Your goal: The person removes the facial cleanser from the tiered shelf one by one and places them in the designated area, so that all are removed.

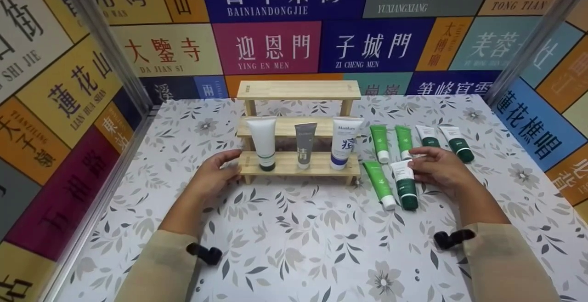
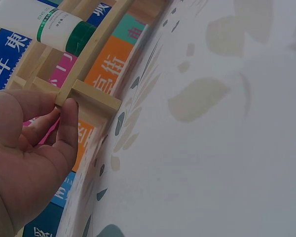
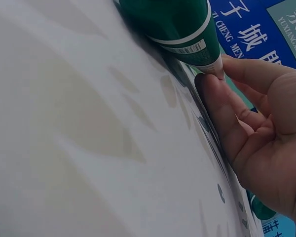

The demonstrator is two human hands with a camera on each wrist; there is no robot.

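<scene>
Left hand: thumb and fingers pinch the left end of the rack's bottom step. Rack near desk's back edge. Upright on the step: white tube, grey tube, blue-capped tube; a jolt to the rack would likely topple them. Toward desk's right edge, green tube lies just beside two-tone tube, whose tail the right hand's fingers pinch; sideways drag might knock the green one.
</scene>
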